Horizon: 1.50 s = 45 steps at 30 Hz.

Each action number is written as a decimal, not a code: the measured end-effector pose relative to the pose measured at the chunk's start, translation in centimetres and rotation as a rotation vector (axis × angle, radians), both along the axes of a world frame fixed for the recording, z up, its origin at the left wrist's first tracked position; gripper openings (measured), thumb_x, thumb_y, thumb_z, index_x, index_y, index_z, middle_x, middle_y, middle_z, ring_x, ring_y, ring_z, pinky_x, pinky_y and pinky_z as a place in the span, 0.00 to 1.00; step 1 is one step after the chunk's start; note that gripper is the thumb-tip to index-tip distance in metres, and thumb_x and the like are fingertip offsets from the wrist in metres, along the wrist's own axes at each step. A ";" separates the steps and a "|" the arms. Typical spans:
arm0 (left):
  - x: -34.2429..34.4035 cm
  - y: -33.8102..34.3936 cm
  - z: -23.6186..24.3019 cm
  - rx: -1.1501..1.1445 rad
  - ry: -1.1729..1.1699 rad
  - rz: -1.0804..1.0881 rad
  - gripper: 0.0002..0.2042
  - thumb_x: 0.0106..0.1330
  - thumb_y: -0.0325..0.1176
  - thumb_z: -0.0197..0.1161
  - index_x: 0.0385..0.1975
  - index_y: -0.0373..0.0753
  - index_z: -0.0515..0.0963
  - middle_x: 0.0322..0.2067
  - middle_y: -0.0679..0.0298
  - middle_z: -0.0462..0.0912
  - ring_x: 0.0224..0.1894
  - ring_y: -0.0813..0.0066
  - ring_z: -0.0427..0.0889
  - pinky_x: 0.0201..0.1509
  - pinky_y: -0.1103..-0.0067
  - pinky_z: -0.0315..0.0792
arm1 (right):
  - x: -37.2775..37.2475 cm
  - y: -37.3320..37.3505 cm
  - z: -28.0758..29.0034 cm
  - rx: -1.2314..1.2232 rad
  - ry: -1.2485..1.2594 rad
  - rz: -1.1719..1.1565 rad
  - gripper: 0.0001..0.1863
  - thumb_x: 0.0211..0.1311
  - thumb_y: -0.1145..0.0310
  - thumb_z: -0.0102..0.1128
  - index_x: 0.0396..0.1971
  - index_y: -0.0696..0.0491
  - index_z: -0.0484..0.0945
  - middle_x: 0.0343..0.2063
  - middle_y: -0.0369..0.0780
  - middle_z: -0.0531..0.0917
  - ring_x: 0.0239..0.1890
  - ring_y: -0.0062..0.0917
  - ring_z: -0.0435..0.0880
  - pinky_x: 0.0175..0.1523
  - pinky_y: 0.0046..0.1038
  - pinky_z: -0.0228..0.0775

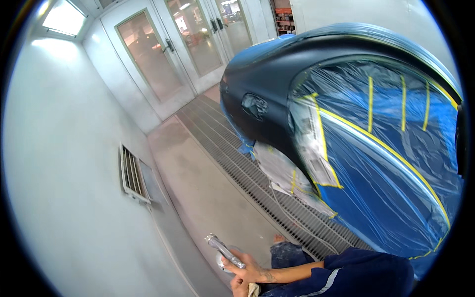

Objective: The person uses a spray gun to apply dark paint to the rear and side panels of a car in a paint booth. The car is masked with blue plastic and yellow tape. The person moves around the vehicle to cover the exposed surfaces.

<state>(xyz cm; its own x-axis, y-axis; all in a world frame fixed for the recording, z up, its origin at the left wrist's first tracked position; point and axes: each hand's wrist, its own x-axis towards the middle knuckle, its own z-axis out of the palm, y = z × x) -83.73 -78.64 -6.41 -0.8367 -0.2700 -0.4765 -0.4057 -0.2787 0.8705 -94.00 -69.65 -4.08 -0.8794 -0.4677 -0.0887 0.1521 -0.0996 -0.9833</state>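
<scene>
At the bottom of the view my right hand (250,271) is closed around a silver spray gun (223,250), whose metal body points up and to the left. Just below it, my left hand (239,287) is mostly cut off by the picture's edge and grips a pale cloth (253,290). My right forearm, in a dark blue sleeve (356,274), comes in from the lower right. A dark car (267,79) stands to the right. Its rear is wrapped in blue plastic film (391,163) held by strips of yellow tape, with masking paper (282,171) over the wheel.
A metal floor grate (237,158) runs along the car's side, with bare concrete floor (208,193) beside it. A white wall with a vent (131,173) is on the left. Glazed double doors (163,54) close off the far end. My foot (279,238) rests near the grate.
</scene>
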 end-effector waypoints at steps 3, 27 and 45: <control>-6.7 -2.0 1.2 0.002 0.009 0.013 0.19 0.70 0.42 0.60 0.52 0.33 0.75 0.42 0.59 0.83 0.40 0.73 0.79 0.45 0.78 0.74 | -7.5 -2.2 0.9 0.054 0.030 0.063 0.24 0.67 0.47 0.57 0.42 0.57 0.76 0.29 0.40 0.79 0.35 0.25 0.78 0.40 0.29 0.69; -50.5 -35.2 -7.0 0.333 0.141 -0.619 0.13 0.68 0.35 0.60 0.48 0.34 0.76 0.41 0.60 0.83 0.41 0.71 0.82 0.46 0.76 0.75 | -44.1 -30.7 2.9 0.064 0.211 -0.643 0.20 0.70 0.48 0.55 0.38 0.53 0.75 0.21 0.36 0.72 0.26 0.23 0.72 0.34 0.29 0.66; -54.4 -40.8 -5.2 -0.031 0.370 -0.585 0.10 0.71 0.30 0.60 0.46 0.32 0.81 0.33 0.74 0.80 0.35 0.88 0.72 0.39 0.85 0.68 | -49.4 -37.0 1.5 0.103 0.001 -0.386 0.27 0.68 0.45 0.55 0.47 0.56 0.78 0.27 0.35 0.79 0.34 0.18 0.78 0.38 0.26 0.70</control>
<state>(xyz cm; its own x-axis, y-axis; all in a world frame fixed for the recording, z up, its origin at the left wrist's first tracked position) -138.14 -119.42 -11.65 -0.9550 0.2663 -0.1307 -0.1564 -0.0776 0.9846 -143.41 -106.66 -2.61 -0.9890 -0.0913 -0.1165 0.1214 -0.0499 -0.9914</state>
